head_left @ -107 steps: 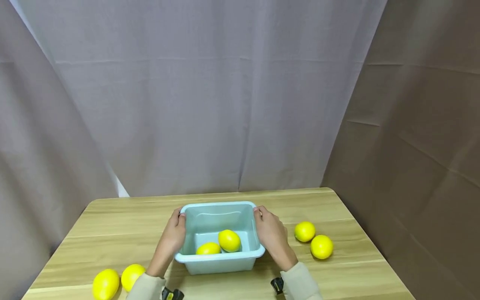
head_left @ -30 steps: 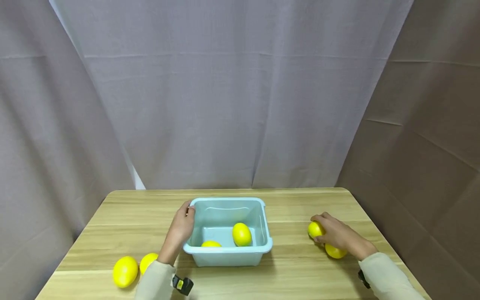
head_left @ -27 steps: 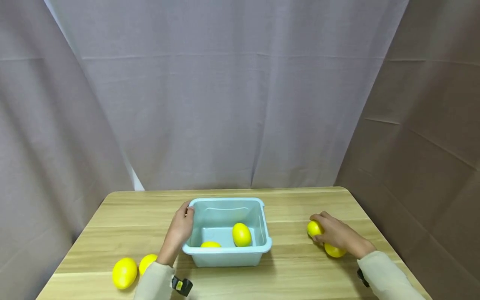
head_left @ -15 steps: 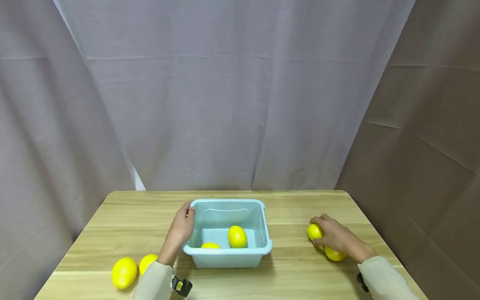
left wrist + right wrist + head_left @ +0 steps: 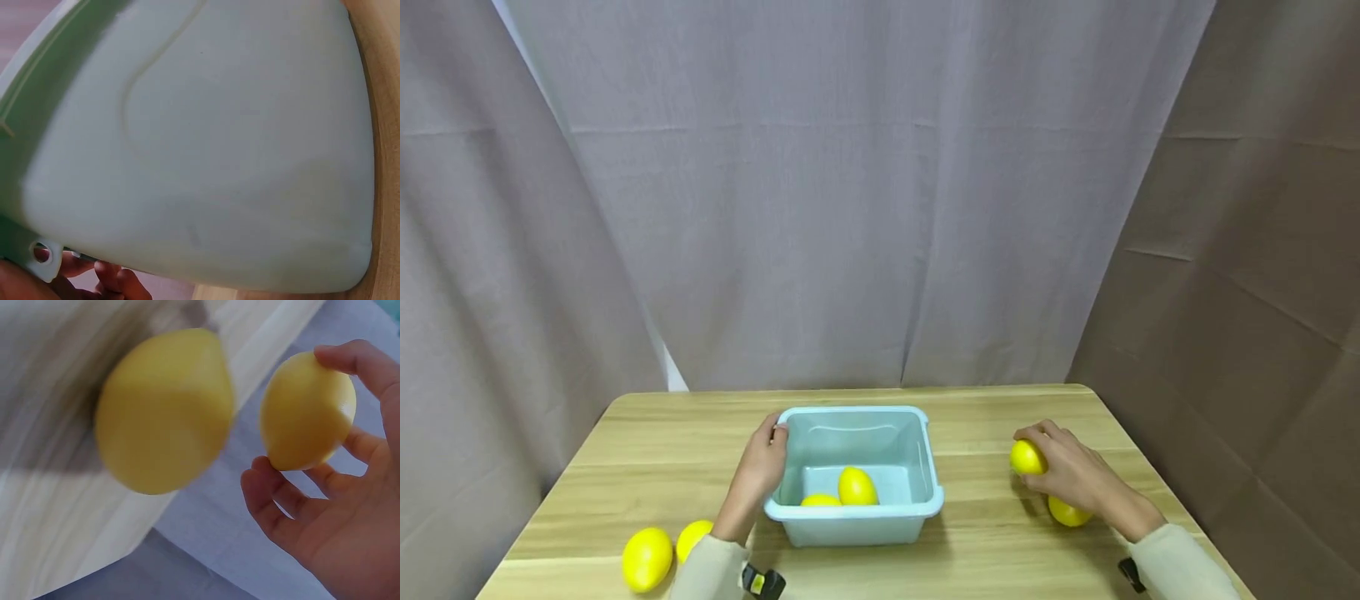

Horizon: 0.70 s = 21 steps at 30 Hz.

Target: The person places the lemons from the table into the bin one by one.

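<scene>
A pale blue plastic bin [image 5: 857, 533] stands mid-table in the head view, with two lemons [image 5: 857, 487] lying side by side inside it. My left hand [image 5: 762, 461] grips the bin's left rim, and its fingertips show under that rim in the left wrist view. Over on the right, my right hand [image 5: 1071, 471] pinches a lemon [image 5: 308, 412] between thumb and fingertips. In the right wrist view this lemon is held up apart from a second lemon [image 5: 165, 412], which rests on the table below the hand.
Two more lemons [image 5: 647, 559] lie at the front left of the wooden table [image 5: 985, 542], one partly behind the left sleeve. Grey curtains [image 5: 790, 208] hang behind the table, and a brown one [image 5: 1247, 317] borders its right side.
My right hand let go of the bin's right rim, moved right and took hold of a lemon, now slightly raised. Inside the bin, one lemon has rolled left against the other.
</scene>
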Each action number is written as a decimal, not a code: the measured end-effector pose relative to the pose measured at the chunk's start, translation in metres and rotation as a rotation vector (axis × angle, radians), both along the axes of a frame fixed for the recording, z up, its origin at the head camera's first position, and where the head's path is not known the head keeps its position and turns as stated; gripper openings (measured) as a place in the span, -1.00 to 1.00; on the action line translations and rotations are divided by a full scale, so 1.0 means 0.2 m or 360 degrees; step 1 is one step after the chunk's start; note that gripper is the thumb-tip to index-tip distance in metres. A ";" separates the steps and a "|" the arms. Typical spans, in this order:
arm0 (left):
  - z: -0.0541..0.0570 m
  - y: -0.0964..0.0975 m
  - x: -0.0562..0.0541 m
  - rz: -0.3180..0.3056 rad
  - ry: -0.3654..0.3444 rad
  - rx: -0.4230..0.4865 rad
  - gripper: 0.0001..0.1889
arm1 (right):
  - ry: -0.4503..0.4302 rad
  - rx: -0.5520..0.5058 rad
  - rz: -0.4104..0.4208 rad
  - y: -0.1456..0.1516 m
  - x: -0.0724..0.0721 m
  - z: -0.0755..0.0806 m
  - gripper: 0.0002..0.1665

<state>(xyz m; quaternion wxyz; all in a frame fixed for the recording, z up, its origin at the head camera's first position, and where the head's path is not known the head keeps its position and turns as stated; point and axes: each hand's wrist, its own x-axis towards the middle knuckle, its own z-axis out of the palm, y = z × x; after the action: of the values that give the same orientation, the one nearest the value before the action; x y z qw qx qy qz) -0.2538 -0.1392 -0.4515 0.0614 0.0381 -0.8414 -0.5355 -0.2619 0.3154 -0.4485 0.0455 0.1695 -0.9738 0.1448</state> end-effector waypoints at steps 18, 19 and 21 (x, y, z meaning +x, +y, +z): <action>-0.01 0.00 0.02 0.0016 -0.0066 0.0082 -0.51 | 0.0317 -0.0107 0.0068 -0.21 0.14 0.25 -0.32; -0.01 0.01 0.02 0.0018 -0.0062 0.0078 -0.51 | 0.0335 -0.0111 0.0070 -0.22 0.14 0.26 -0.31; -0.01 0.01 0.02 0.0021 -0.0057 0.0067 -0.51 | 0.0366 -0.0120 0.0083 -0.25 0.16 0.28 -0.30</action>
<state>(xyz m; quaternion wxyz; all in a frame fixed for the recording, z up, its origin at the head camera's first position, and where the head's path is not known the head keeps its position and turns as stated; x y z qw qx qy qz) -0.2489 -0.1372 -0.4537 0.0491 0.0545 -0.8307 -0.5518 -0.2308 0.2661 -0.3928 0.1596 0.2084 -0.9512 0.1620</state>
